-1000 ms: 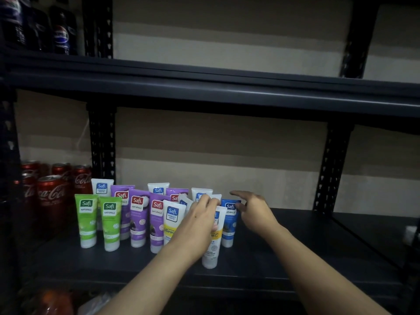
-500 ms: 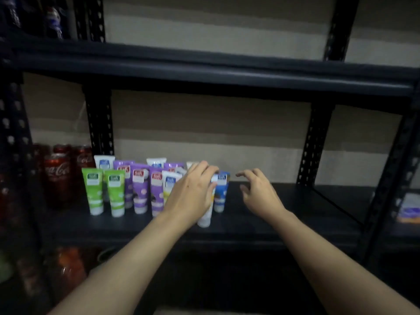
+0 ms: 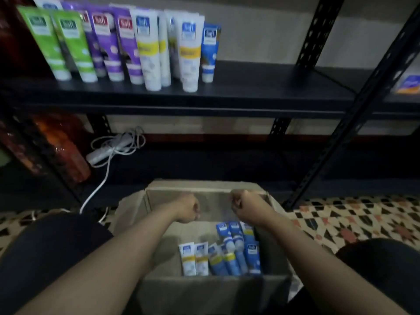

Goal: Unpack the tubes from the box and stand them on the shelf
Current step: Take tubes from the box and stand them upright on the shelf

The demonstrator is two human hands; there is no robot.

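An open cardboard box (image 3: 204,188) sits on the floor between my knees. Several blue and white-and-yellow tubes (image 3: 222,258) lie in its right half. Both my hands hover over the box's far end, above the tubes. My left hand (image 3: 187,208) and my right hand (image 3: 244,205) hang with fingers loosely curled downward, and neither holds anything. On the black shelf (image 3: 261,87) above, a row of several tubes (image 3: 145,46) stands upright on their caps: green, purple, white-and-yellow and one blue.
A white power strip (image 3: 106,151) with coiled cable lies on the lower shelf, beside orange bottles (image 3: 61,144). A black shelf upright (image 3: 354,114) slants down at the right. An orange-and-blue pack (image 3: 409,84) lies at the far right. Patterned floor tiles (image 3: 363,219) flank the box.
Both hands have left the standing tubes on the shelf and dropped down over the box. My view has tilted from the shelf to the box on the floor.
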